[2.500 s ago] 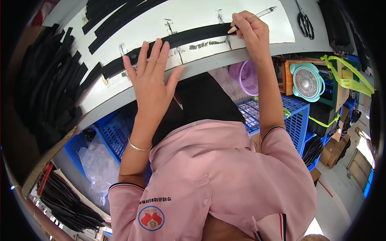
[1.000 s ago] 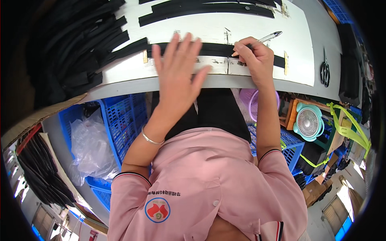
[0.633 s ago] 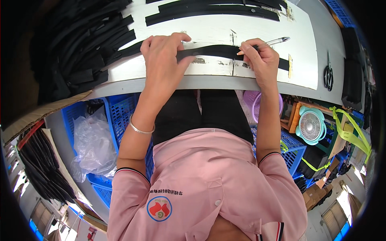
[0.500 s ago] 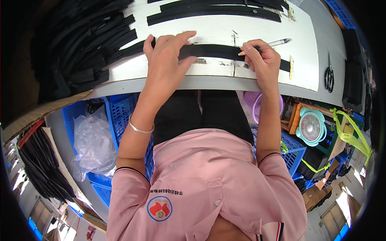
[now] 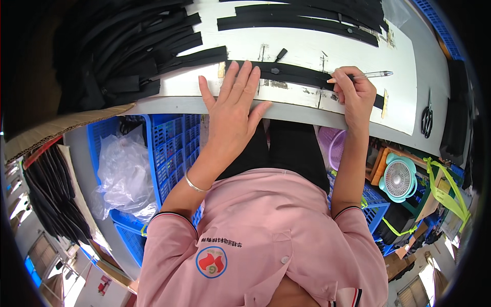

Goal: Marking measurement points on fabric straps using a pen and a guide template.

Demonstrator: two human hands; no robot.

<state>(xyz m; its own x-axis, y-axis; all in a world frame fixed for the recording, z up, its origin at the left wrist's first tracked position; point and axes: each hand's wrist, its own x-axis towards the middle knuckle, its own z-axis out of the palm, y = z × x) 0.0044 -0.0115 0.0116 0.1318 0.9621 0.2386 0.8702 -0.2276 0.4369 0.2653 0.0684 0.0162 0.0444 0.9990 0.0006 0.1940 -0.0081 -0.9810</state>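
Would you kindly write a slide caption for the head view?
Left hand spread over a black strip on a white board; right hand holding a pen.

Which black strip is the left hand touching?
The black strip stretching from the left hand past the right hand; the others lie farther back or piled at left.

Wide, head-worn fisheye view, steeply downward

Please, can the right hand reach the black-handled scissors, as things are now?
Probably yes: the scissors lie on the grey table to the right hand's right, and nothing tall seems to stand between. However, its fingers hold a pen, which could hinder grasping.
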